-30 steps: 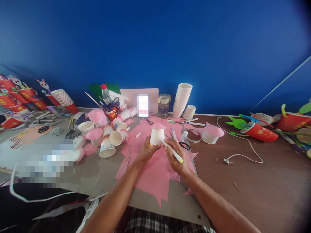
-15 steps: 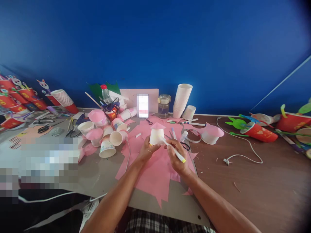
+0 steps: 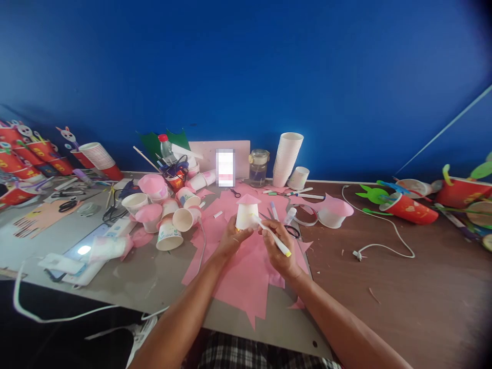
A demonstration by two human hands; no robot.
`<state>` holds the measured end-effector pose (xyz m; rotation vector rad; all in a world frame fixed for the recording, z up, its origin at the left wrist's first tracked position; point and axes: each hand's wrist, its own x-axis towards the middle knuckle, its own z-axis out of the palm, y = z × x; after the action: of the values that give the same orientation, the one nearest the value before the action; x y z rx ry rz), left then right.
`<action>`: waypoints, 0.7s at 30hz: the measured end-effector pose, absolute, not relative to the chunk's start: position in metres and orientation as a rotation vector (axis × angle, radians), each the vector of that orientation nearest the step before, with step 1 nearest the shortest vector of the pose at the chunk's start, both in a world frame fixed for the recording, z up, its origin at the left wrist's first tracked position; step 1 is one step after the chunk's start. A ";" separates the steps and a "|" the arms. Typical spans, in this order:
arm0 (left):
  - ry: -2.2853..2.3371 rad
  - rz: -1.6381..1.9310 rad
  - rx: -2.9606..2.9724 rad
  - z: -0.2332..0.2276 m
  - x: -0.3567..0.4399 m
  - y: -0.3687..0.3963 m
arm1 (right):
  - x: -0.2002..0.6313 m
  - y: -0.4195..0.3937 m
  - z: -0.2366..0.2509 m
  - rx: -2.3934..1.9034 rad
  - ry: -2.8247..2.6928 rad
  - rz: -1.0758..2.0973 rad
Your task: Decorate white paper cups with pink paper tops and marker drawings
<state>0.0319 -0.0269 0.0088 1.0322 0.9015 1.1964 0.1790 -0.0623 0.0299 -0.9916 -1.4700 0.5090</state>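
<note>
"White paper cup (image 3: 246, 220) with pink conical paper roof (image 3: 247, 200): moved since half a second ago?"

"No; held inverted above the worktop (image 3: 286, 328), back from its front edge. Left front corner, masked then, now shows a white rectangular object (image 3: 63, 263)."

"Hands?"

"Left hand (image 3: 232, 239) grips the cup's lower side. Right hand (image 3: 281, 262), fingers bent, pinches a white yellow-ended marker (image 3: 282, 246), tip at the cup."

No lettering can be read. Left of the left fingers (image 3: 245, 236), a white paper cup (image 3: 169, 239) bears a blue-green print, too small to decipher. Beyond the fingers, the upright screen (image 3: 225, 168) is pixelated. Well right of the right fingers (image 3: 273, 225), gold marks on a tipped red cup (image 3: 410, 208) and a larger red cup (image 3: 461, 193) stay illegible.
</note>
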 end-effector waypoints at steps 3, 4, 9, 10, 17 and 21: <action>0.914 1.180 1.037 0.009 0.031 -0.027 | 0.178 -0.063 0.028 -0.983 -1.483 0.500; 0.922 1.179 1.039 0.009 0.030 -0.027 | 0.178 -0.063 0.027 -0.981 -1.492 0.501; 0.910 1.203 1.019 0.010 0.032 -0.027 | 0.178 -0.064 0.026 -0.955 -1.478 0.543; 0.898 1.207 1.011 0.010 0.033 -0.027 | 0.179 -0.063 0.027 -0.963 -1.459 0.547; 0.864 1.214 0.989 0.011 0.034 -0.028 | 0.179 -0.063 0.031 -0.969 -1.450 0.519; 0.878 1.219 0.986 0.008 0.033 -0.027 | 0.179 -0.063 0.030 -0.970 -1.457 0.533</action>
<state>0.0331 -0.0270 0.0080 0.9858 0.8775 1.2193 0.1789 -0.0632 0.0300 -0.9702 -1.4569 0.5331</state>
